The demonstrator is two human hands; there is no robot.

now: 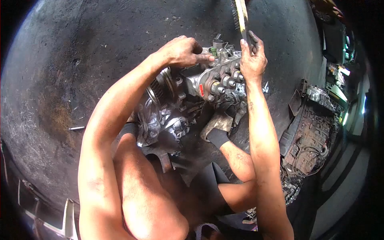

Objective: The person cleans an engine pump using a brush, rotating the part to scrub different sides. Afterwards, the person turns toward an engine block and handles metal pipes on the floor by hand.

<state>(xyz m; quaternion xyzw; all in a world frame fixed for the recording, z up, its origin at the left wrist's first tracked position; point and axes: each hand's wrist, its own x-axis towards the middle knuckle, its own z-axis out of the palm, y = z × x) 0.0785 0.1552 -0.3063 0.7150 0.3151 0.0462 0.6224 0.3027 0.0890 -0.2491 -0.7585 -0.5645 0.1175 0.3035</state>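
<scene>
Upper centre, an injection pump [208,78] slants up rightward; left hand [181,52] half-curled over it, hold unclear from here; right hand [254,63] grips a wire brush [241,17].

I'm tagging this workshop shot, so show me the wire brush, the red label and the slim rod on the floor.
Wire brush [241,17]: head view, yellowish back beside the bristles.
Red label [201,90]: head view, middle of its face.
Slim rod [77,128]: head view, mid-length.
</scene>
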